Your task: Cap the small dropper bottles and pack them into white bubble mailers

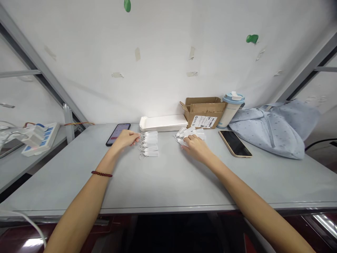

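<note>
A column of several white plastic tags with thin loop strings (151,154) lies left of the table's middle, each tag flat and pointing right. Beside the loops at the column's far end is my left hand (126,138), its fingers curled and pinched; what is in the pinch, if anything, is too small to make out. A loose pile of the same white tags (187,131) is fanned out on the right. My right hand (196,147) rests on the near side of that pile, fingers bent down onto a tag and partly covering the pile.
Behind the tags lie a long white box (163,123) and an open cardboard box (205,116). A blue-lidded cup (228,114), a phone (235,144) and a pale blue cloth bag (268,130) stand right. Another phone (116,133) and a power strip (48,137) are left.
</note>
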The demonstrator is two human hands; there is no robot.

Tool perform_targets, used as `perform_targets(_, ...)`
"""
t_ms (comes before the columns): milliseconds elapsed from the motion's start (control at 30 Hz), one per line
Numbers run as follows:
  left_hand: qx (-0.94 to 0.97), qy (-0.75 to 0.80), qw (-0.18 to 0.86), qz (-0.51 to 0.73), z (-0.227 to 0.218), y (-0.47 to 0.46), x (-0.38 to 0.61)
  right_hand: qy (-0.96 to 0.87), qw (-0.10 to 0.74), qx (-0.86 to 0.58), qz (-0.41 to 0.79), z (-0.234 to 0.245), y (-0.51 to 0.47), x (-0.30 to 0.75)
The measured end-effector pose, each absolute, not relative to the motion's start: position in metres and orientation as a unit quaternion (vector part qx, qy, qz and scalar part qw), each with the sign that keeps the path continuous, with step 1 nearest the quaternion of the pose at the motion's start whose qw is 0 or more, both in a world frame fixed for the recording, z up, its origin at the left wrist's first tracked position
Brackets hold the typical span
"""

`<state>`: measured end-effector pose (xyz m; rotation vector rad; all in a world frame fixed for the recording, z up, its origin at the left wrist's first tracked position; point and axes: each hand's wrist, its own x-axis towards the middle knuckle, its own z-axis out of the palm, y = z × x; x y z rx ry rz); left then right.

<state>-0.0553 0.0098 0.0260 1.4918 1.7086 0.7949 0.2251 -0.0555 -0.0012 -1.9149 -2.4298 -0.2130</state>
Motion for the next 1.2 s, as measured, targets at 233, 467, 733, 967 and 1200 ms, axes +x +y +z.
perform_targets(233, 0.614, 0.618, 0.35, 0.345, 0.027, 0.001, -0.041, -0.792, 0.024, -0.605, -0.079, -0.011, -0.052, 0.222)
perform_targets(467, 0.662, 0.566, 0.356, 0.339, 0.019, -0.008, -0.027, -0.791, 0.123, -0.599, -0.026, -0.011, -0.053, 0.222)
perform_targets(733, 0.701, 0.498, 0.419, 0.291, 0.023, -0.024, -0.008, -0.723, 0.393, -0.542, 0.17, -0.003, -0.061, 0.217)
perform_targets(967, 0.75, 0.417, 0.465, 0.218, 0.025, -0.035, -0.001, -0.638, 0.463, -0.514, 0.338, 0.004, -0.065, 0.214)
perform_targets(1200, 0.746, 0.426, 0.467, 0.21, 0.03, -0.039, 0.0, -0.613, 0.483, -0.518, 0.351, 0.008, -0.067, 0.213)
